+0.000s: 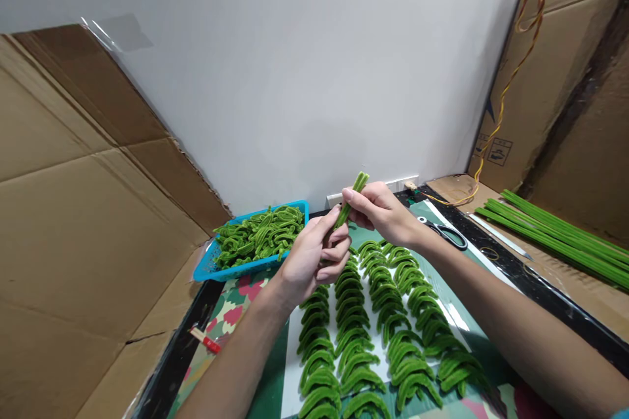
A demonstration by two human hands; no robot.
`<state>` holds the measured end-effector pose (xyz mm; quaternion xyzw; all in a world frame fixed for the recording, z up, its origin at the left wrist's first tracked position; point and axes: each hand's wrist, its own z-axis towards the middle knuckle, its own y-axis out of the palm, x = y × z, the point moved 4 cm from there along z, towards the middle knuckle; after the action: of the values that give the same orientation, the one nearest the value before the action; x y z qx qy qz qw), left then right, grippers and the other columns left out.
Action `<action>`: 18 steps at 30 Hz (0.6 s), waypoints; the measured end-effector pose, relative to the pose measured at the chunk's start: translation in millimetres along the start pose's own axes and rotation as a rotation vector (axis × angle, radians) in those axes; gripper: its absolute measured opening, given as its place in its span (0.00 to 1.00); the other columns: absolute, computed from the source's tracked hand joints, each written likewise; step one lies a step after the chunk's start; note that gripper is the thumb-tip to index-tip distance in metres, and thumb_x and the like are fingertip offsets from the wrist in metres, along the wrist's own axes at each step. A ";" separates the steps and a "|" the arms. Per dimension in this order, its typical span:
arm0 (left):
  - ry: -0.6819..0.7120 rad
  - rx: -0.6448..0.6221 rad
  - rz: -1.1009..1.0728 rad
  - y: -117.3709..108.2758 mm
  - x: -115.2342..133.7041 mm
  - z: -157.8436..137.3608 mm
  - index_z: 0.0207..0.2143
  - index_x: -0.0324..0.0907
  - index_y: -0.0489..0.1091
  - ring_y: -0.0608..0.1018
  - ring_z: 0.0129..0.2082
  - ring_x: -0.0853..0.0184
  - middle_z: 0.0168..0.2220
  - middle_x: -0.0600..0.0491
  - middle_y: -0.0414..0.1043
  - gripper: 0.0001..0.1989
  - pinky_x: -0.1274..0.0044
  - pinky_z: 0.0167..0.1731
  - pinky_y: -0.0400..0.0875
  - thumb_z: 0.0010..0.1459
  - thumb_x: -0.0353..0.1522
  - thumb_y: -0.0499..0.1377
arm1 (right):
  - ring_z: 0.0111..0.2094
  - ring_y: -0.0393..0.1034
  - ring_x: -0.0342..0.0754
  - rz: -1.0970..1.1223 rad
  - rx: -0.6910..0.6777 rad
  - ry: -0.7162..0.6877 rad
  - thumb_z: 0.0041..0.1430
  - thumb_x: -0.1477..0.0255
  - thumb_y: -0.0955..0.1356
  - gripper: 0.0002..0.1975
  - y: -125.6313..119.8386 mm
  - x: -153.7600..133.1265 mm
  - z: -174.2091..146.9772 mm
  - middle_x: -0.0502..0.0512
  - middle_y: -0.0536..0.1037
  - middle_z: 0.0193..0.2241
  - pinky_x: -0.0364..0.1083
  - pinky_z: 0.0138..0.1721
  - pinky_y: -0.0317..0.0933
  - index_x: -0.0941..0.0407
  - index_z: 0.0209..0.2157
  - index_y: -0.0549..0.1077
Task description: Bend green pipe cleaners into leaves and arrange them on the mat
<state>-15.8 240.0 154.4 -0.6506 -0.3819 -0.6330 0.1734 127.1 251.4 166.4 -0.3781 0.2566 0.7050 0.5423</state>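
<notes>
A small bundle of short green pipe cleaners stands up at a slant between my two hands. My left hand is closed around its lower part, with the fingers curled. Higher up, my right hand pinches the bundle between thumb and fingers near the top ends. Below both hands, curved green pipe cleaner pieces lie in several overlapping rows on white sheets. The bundle's lower end is hidden by my left hand.
A blue basket heaped with bent green pieces stands behind left. To the right lie black-handled scissors, a white pencil-like stick and long straight green pipe cleaners. Cardboard panels flank both sides. A yellow cord hangs at right.
</notes>
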 end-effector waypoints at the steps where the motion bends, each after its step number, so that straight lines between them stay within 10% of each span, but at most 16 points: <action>1: -0.004 -0.007 -0.013 0.6 -0.2 -0.1 0.25 0.44 0.56 0.51 0.09 0.77 0.15 0.66 0.46 0.26 0.87 0.09 0.45 0.69 0.49 0.60 | 0.18 0.49 0.37 -0.001 0.009 -0.006 0.71 0.46 0.66 0.35 -1.0 0.3 0.1 0.43 0.58 0.14 0.43 0.20 0.45 0.55 0.17 0.61; 11: -0.094 -0.136 -0.234 8.0 -3.5 -2.6 0.23 0.43 0.59 0.49 0.09 0.76 0.13 0.64 0.44 0.28 0.86 0.08 0.51 0.74 0.48 0.48 | 0.17 0.50 0.37 0.037 0.072 -0.023 0.71 0.47 0.66 0.34 -5.4 -4.0 1.0 0.44 0.59 0.14 0.43 0.19 0.45 0.54 0.17 0.61; 18: 0.038 -0.088 -0.106 13.1 -2.8 -4.1 0.25 0.45 0.57 0.50 0.08 0.76 0.12 0.65 0.48 0.24 0.86 0.07 0.46 0.71 0.47 0.57 | 0.17 0.50 0.37 0.047 0.090 -0.038 0.71 0.47 0.67 0.33 -18.6 -2.9 2.5 0.44 0.60 0.14 0.42 0.18 0.45 0.55 0.19 0.63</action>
<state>-9.0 227.8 155.6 -0.6246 -0.3841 -0.6696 0.1181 144.7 256.9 171.2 -0.3338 0.2867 0.7124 0.5467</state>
